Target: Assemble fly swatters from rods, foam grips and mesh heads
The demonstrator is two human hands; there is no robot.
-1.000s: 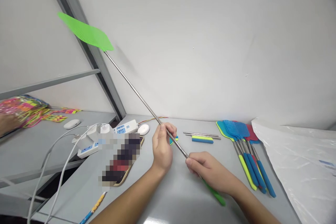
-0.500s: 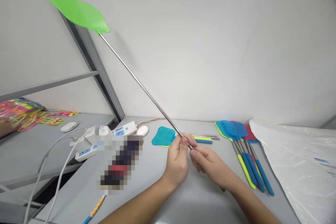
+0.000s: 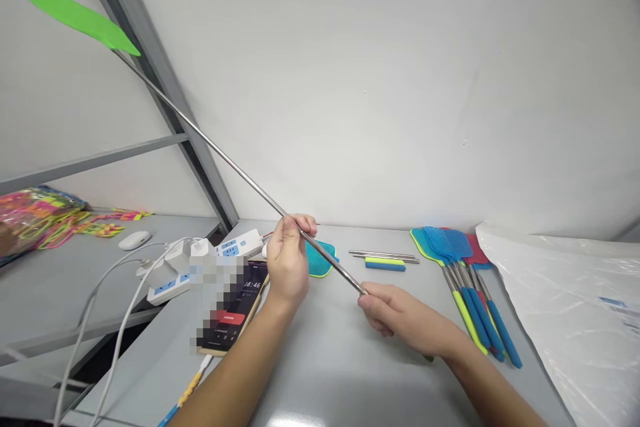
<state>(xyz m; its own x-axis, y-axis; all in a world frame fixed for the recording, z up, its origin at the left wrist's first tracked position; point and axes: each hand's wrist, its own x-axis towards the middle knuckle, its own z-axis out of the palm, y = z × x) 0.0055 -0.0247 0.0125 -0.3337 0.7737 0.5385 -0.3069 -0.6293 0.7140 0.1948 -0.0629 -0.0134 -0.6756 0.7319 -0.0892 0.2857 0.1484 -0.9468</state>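
Left hand [image 3: 289, 263] grips green fly swatter [image 3: 66, 11] mid-shaft, right hand [image 3: 399, 317] its handle end, both curled closed, presumably steadying its reach past left edge of worktop [image 3: 320, 367].

The head-worn camera looks forward and down, close above the grey table [image 3: 335, 360], facing the wall [image 3: 360, 113].

Left hand [image 3: 289, 260] bare, fingers slim, tips rounded. Left forearm [image 3: 237, 363] bare, smooth, widest at near end, narrowing toward left wrist [image 3: 284, 303]. Right hand [image 3: 403, 317] bare too, knuckles softly rounded. Right forearm [image 3: 487, 377] bare, slender, smooth, similar build, running out of view at near right. Fingernails too small to make out clearly.
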